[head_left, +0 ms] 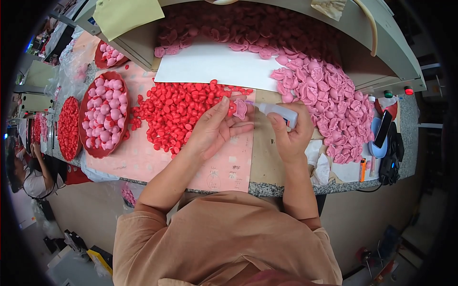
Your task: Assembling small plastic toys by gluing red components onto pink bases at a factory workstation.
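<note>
In my left hand [210, 131], palm up, the thumb and fingers hold a small pink ruffled piece [240, 109], with a bit of red beside it at the fingertips. My right hand [295, 136] is wrapped round a translucent squeeze bottle [282, 113]. Its thin nozzle points left, close to the pink piece; whether they touch I cannot tell. Just left of my left hand spreads a heap of glossy red rounded pieces [169, 112]. Beyond my right hand lies a large pile of pink ruffled pieces [334, 107].
A red scalloped tray [125, 117] holds pink and red balls; another tray [59, 128] of red pieces stands farther left. A grey housing [400, 52] arches over white paper [210, 66]. An orange marker [362, 170], a phone [382, 128] and crumpled tissue [322, 169] lie right. Someone sits far left.
</note>
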The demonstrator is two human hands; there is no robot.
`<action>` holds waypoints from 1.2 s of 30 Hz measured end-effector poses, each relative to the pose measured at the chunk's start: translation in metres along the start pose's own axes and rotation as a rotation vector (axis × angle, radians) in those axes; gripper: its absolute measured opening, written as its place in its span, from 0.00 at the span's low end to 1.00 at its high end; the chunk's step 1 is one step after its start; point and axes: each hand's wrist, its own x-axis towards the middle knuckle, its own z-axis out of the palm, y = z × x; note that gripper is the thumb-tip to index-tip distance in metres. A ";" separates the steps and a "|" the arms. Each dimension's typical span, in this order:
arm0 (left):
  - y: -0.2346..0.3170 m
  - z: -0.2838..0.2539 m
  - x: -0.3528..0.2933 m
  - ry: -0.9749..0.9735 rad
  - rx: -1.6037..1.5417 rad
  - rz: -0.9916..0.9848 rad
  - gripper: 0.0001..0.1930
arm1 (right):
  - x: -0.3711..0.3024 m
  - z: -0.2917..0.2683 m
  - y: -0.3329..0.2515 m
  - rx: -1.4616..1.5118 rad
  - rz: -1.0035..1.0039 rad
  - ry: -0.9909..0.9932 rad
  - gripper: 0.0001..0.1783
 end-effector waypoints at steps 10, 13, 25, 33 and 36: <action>0.000 0.000 -0.001 0.000 0.011 0.007 0.22 | 0.000 0.001 0.001 -0.019 -0.022 -0.006 0.12; 0.000 0.001 -0.001 0.010 0.002 0.010 0.22 | 0.000 0.001 0.001 -0.016 -0.021 -0.005 0.12; 0.000 -0.002 0.000 0.006 0.010 0.031 0.22 | 0.001 0.000 -0.003 -0.038 -0.053 -0.005 0.13; 0.000 -0.001 0.000 0.011 -0.030 0.058 0.22 | 0.001 -0.001 -0.004 -0.038 -0.048 0.006 0.13; 0.000 -0.001 0.001 -0.031 -0.028 0.077 0.22 | 0.001 -0.001 -0.002 -0.031 -0.057 0.018 0.13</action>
